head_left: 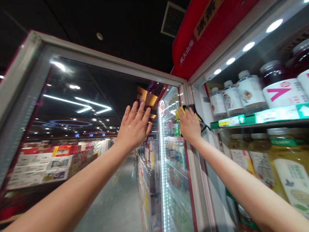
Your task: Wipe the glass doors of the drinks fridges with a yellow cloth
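Observation:
An open glass door [108, 66] of a drinks cooler fills the left and middle of the view. My left hand [134, 124] lies flat with its fingers spread against the glass. At the hinge side of the door, my right hand [190, 125] holds a yellow and black cloth [180, 113] against the frame, its fingers bent over it. Part of the cloth is hidden under the palm. Dark straps or edges of it stick out to the right of the hand.
Bottles [251, 90] stand on the lit cooler shelves at the right, above a green price rail [267, 116]. Through the glass show another lit cooler [175, 161], an aisle floor [113, 196] and stacked boxes [58, 162]. A red header [193, 42] hangs above.

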Demonstrator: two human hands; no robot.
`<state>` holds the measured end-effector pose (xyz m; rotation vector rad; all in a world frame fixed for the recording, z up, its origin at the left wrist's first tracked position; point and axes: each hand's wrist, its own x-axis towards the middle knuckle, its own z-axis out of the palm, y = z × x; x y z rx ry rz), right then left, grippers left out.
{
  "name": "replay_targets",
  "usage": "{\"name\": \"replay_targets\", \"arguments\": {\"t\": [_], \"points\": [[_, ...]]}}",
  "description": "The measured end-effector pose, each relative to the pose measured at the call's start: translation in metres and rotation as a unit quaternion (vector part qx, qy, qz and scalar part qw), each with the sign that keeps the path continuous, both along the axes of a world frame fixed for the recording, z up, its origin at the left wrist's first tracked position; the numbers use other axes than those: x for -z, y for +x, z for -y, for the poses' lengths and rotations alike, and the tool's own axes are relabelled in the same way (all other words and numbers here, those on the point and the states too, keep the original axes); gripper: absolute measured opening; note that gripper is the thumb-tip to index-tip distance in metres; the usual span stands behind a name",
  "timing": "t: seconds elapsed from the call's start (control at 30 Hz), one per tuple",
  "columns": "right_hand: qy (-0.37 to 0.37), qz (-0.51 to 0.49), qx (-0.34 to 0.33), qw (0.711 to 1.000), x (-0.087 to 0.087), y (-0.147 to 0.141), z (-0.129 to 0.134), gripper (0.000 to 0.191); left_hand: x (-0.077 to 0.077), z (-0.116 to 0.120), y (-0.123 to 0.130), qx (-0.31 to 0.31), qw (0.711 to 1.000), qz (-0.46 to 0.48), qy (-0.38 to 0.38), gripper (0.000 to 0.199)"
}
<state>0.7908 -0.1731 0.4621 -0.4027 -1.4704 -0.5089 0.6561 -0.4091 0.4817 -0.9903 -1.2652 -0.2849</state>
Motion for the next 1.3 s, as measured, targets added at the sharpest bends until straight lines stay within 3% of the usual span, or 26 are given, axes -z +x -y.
{"name": "replay_targets", "arguments": {"t": [0.1,0.2,0.33,0.43,0.57,0.63,0.7,0.83,0.9,0.97,1.03,1.13,1.2,1.3], "points": [[0.015,0.021,-0.026,0.999,0.024,0.006,0.008,0.064,-0.001,0.000,-0.001,0.017,1.000,-0.012,0.007,0.063],[0.012,0.003,-0.080,0.997,0.012,0.012,0.023,0.064,-0.001,0.001,-0.001,0.022,1.000,-0.018,0.011,0.061],[0.022,-0.025,-0.162,0.986,-0.019,-0.001,0.038,0.052,-0.001,0.003,0.000,0.018,0.999,-0.024,0.013,0.059],[-0.001,-0.013,-0.148,0.989,-0.050,-0.018,0.038,0.051,0.000,0.005,0.003,0.011,1.000,-0.022,0.010,0.059],[-0.049,-0.073,-0.139,0.986,-0.107,-0.026,0.038,0.053,0.001,0.006,0.006,-0.009,1.000,-0.011,0.002,0.059],[-0.059,-0.086,-0.139,0.985,-0.124,-0.029,0.042,0.054,0.001,0.006,0.006,-0.014,1.000,-0.009,0.003,0.059],[-0.040,-0.070,-0.135,0.988,-0.122,-0.034,0.047,0.055,0.002,0.006,0.004,-0.013,1.000,-0.011,0.003,0.060],[0.065,0.031,-0.130,0.989,-0.078,-0.035,0.040,0.055,0.001,0.005,0.001,-0.004,1.000,-0.009,-0.007,0.060],[0.048,0.019,-0.132,0.990,-0.066,-0.032,0.032,0.053,-0.002,0.008,0.002,-0.008,1.000,0.000,-0.026,0.061],[-0.009,-0.036,-0.136,0.990,-0.074,-0.031,0.030,0.053,-0.005,0.017,0.003,-0.024,0.998,0.010,-0.064,0.062],[-0.052,-0.081,-0.143,0.985,-0.094,-0.036,0.040,0.053,-0.006,0.033,0.003,-0.048,0.993,0.013,-0.106,0.061],[-0.048,-0.079,-0.148,0.985,-0.115,-0.050,0.073,0.051,-0.004,0.070,-0.003,-0.078,0.990,0.004,-0.120,0.057],[-0.004,-0.034,-0.148,0.988,-0.109,-0.056,0.091,0.051,-0.003,0.100,-0.011,-0.091,0.991,-0.005,-0.096,0.055],[0.081,0.037,-0.156,0.984,-0.081,-0.052,0.094,0.050,-0.005,0.142,-0.026,-0.098,0.993,-0.026,-0.066,0.054]]}}
